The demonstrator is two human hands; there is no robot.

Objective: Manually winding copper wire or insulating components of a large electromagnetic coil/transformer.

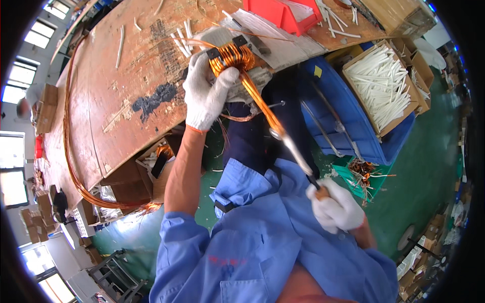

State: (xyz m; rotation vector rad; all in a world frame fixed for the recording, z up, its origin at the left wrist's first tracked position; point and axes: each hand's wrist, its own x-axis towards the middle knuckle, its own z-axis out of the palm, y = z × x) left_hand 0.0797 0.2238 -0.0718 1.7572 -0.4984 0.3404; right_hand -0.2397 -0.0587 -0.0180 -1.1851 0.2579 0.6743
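We wear white knitted cotton gloves on our left hand [207,96] and right hand [336,207], a blue short-sleeved work shirt [252,242], and dark navy trousers [252,141].

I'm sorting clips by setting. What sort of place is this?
Most likely a factory floor for winding electrical coils. A gloved left hand steadies a copper coil at a worn wooden workbench, beside a carton of white sleeves and blue crates on a green floor.

Worn wooden bench [126,91] — white sleeves [181,43], red bin [283,15].
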